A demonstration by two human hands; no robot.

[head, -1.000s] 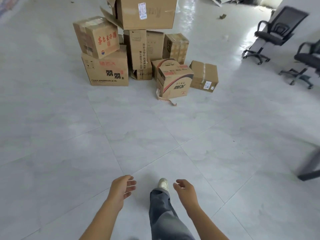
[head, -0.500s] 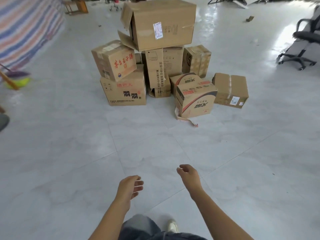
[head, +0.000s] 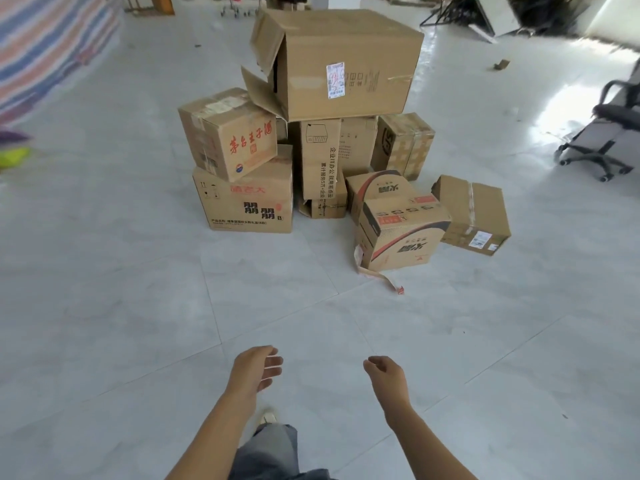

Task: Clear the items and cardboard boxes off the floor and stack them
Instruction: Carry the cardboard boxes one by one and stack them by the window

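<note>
A heap of several cardboard boxes stands on the white tiled floor ahead. A large box with an open left flap tops the stack. Below it at the left, a box with red characters rests tilted on a wider box. In front at the right lies a red-and-black printed box trailing a strip of tape, with a plain taped box beside it. My left hand and right hand hang low in front of me, fingers loosely curled, holding nothing, well short of the boxes.
A black office chair stands at the right edge. A striped tarp hangs at the far left, with a purple-and-yellow object below it. Dark clutter lies at the back right. My trouser leg and shoe show below.
I have walked closer to the boxes, which now look larger and sit lower in view. Both hands stay held out, holding nothing.
</note>
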